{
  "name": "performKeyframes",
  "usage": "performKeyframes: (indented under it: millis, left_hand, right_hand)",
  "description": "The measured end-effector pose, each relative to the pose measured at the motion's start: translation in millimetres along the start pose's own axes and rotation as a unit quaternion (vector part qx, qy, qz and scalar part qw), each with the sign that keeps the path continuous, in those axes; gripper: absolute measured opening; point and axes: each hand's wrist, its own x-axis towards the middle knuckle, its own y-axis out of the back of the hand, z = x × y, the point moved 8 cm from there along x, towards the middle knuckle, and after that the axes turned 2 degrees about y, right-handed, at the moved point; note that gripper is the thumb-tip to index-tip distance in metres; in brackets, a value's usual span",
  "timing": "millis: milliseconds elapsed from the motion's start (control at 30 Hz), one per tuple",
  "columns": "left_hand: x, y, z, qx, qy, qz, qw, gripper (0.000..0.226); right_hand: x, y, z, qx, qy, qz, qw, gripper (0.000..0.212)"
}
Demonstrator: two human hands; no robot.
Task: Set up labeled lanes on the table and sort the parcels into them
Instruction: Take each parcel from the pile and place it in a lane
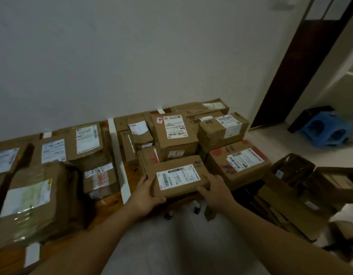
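Note:
A flat brown parcel (176, 176) with a white shipping label lies at the near edge of the right lane on the wooden table (110, 204). My left hand (146, 195) grips its left end and my right hand (215, 190) grips its right end. A white tape strip (118, 159) runs front to back across the table and divides the lanes. Several labelled cardboard parcels (174, 133) are stacked behind the held one, and a red-printed box (239, 161) sits to its right. Several more parcels (88, 141) fill the lane left of the tape.
A large taped parcel (34, 201) sits at the near left. Another short white tape strip (32, 254) marks the table's front edge. Flattened and open cardboard boxes (296, 193) lie on the floor at right. A blue plastic stool (326, 130) stands by the dark door frame (302, 72).

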Motion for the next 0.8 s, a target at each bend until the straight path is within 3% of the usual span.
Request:
performKeyframes:
  millis: [333, 500, 800]
  left_hand:
    - [20, 1, -16, 0.050, 0.030, 0.087, 0.994, 0.081]
    - [21, 6, -19, 0.046, 0.066, 0.069, 0.994, 0.085]
    - [-21, 123, 3, 0.110, 0.080, 0.177, 0.975, 0.073]
  right_hand:
    - [41, -11, 1, -0.031, 0.076, 0.001, 0.997, 0.049]
    - [51, -4, -1, -0.084, 0.068, -0.026, 0.994, 0.056]
    - [59, 9, -139, -0.103, 0.178, -0.010, 0.978, 0.057]
